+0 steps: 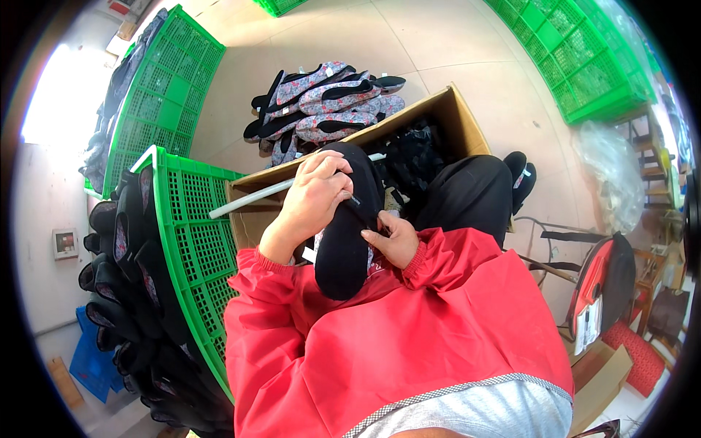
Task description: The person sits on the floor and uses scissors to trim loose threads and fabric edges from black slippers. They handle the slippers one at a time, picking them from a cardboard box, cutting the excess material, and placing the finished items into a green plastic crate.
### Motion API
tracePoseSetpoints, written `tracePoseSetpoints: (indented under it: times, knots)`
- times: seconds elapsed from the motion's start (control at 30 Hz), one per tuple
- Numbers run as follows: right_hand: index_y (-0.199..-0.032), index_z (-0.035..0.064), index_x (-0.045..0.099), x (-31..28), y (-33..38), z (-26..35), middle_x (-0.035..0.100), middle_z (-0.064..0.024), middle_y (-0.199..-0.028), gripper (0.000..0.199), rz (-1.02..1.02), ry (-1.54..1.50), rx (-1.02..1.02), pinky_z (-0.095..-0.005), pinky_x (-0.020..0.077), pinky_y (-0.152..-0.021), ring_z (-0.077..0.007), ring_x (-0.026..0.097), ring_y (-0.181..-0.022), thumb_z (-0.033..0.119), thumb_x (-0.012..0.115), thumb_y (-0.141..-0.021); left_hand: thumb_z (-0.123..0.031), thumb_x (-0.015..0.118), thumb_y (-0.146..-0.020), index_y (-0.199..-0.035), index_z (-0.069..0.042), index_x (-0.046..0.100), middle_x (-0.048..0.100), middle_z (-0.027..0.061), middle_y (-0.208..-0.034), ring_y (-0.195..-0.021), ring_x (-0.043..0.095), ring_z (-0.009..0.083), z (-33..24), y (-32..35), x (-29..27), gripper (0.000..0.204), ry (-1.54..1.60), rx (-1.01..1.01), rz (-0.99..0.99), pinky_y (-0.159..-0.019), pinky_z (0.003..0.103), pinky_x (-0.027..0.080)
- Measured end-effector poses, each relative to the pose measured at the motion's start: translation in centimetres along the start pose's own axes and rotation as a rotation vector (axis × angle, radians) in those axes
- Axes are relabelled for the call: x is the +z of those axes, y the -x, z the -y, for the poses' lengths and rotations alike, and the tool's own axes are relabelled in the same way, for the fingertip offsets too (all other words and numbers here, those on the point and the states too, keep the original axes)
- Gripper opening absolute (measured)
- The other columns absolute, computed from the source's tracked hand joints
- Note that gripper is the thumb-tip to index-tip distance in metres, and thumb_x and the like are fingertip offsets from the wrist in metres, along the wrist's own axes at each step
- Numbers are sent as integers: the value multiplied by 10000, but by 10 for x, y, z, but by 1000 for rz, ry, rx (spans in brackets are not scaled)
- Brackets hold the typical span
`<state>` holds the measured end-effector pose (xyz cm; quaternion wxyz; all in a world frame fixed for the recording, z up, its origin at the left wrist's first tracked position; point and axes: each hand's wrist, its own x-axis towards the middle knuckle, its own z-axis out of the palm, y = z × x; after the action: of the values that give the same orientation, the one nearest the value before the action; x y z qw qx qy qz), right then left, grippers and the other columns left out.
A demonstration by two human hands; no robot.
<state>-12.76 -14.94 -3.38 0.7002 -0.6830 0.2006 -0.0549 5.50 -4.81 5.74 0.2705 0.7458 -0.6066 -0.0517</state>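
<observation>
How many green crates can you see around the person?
4 visible: a near-left crate by the person's side, a far-left crate beyond it, a top-edge crate cut off by the picture, and an upper-right crate. The last may be a stack, so more could be hidden.

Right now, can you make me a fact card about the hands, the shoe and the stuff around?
Left hand: fingers curled on the black shoe
Right hand: thumb at the shoe's edge
Shoe: sole facing up
Box: cardboard box, dark things inside
Rod: white rod, slanting
Floor: patterned shoes, heaped
Left side: green crate
</observation>
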Motion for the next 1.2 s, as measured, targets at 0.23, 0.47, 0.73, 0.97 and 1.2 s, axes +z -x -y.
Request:
tracePoseSetpoints:
  times: [0.23,0.47,0.73,0.97,1.2]
  knots:
    - [-723,50,464,6,-1,-3,405,33,-650,315,-23,-180,3,-250,336,-546,-65,374,-605,127,751,-827,-54,696,-737,-809,-38,644,585,69,-1010,-1080,538,297,3,13,3,90,27,-64,-129,-939,389,439]
    - [-731,49,474,4,-4,-16,422,29,-667,307,-28,-68,-38,-254,350,-561,-70,398,-635,148,747,-832,-91,722,-711,-872,-59,690,582,70,-1025,-1108,530,297,-3,1,-4,167,-51,-49,-8,-961,399,423]
    - [-770,39,451,0,-1,-4,372,-1,-683,308,25,22,28,-282,359,-587,-94,375,-658,185,707,-859,-142,740,-681,-757,-65,681,563,74,-1034,-1129,508,304,-8,-5,3,124,-62,-69,0,-984,423,395]
    - [-739,54,452,1,1,-1,362,23,-666,338,5,-35,-19,-269,329,-557,-73,354,-641,200,737,-849,-76,697,-723,-784,-40,637,563,81,-1033,-1134,510,299,-19,-2,10,93,-70,-45,-114,-998,438,381]
    - [-780,38,472,2,0,-15,409,4,-682,318,21,1,9,-282,367,-576,-91,396,-651,208,732,-848,6,664,-692,-767,-30,575,543,104,-947,-985,537,325,-33,19,22,123,-30,-69,-348,-906,427,431]
